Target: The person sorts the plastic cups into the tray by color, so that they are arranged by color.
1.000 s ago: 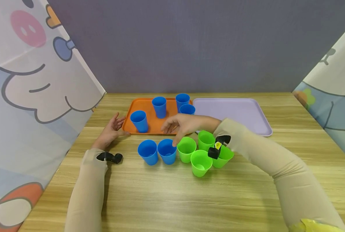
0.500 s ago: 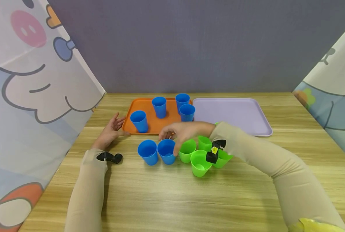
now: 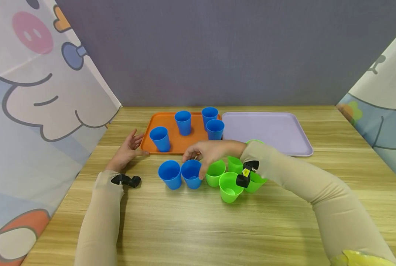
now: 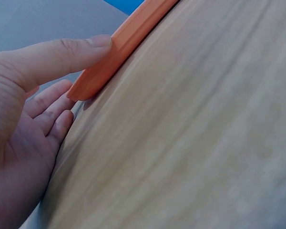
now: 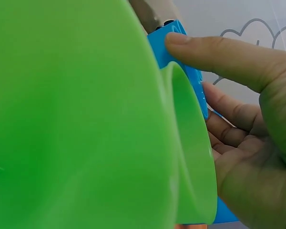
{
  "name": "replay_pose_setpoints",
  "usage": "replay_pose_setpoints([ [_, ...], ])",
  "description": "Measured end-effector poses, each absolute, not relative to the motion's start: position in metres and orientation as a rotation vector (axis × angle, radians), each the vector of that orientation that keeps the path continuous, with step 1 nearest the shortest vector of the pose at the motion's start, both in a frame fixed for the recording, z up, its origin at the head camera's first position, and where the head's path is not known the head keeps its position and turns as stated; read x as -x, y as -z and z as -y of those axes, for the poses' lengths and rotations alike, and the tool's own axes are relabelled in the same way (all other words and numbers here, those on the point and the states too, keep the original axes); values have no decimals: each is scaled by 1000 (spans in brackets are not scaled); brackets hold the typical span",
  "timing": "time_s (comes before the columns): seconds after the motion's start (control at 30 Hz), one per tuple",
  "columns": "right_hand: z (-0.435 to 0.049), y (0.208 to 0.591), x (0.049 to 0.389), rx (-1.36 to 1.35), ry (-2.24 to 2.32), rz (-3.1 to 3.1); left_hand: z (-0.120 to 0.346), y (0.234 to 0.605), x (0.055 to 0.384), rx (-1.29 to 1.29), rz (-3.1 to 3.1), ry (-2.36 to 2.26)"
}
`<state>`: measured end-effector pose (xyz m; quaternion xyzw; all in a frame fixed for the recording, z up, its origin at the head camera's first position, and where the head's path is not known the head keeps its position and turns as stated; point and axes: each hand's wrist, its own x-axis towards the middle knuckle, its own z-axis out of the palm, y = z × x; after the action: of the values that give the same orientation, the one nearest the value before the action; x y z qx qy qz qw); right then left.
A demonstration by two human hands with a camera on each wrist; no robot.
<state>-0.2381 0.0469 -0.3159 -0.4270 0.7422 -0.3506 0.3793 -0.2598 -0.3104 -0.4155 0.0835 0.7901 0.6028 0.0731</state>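
Note:
In the head view, my right hand (image 3: 212,152) reaches over the near cups and grips a blue cup (image 3: 191,181), thumb on its near right side, fingers behind. The right wrist view shows the thumb against that blue cup (image 5: 162,47), partly hidden by large green cups (image 5: 76,114). Another upright blue cup (image 3: 170,180) stands just to its left. My left hand (image 3: 125,151) is at the left front corner of the orange tray (image 3: 193,141). In the left wrist view, the thumb lies on the tray's rim (image 4: 128,40), with the other fingers loosely extended beside the corner.
Several upright blue cups (image 3: 160,140) stand on the orange tray. A lavender tray (image 3: 264,129) adjoins it on the right. Several green cups (image 3: 229,193) cluster right of the gripped cup, partly under my right forearm. A grey wall (image 3: 211,55) rises behind the wooden table (image 3: 184,229).
My right hand has come down slightly toward the front, its thumb and fingers now around the blue cup. Over the last half second it has barely moved. My left hand stays still.

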Motion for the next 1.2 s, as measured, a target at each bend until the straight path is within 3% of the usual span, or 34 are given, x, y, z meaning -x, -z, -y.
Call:
replay_pose_setpoints([
  [0.7, -52, 304, 251, 1225, 955, -2055, 309, 415, 259, -281, -2377, -1829],
  [1.2, -56, 298, 271, 1121, 1027, -2191, 312, 417, 261, -264, -2383, -1820],
])
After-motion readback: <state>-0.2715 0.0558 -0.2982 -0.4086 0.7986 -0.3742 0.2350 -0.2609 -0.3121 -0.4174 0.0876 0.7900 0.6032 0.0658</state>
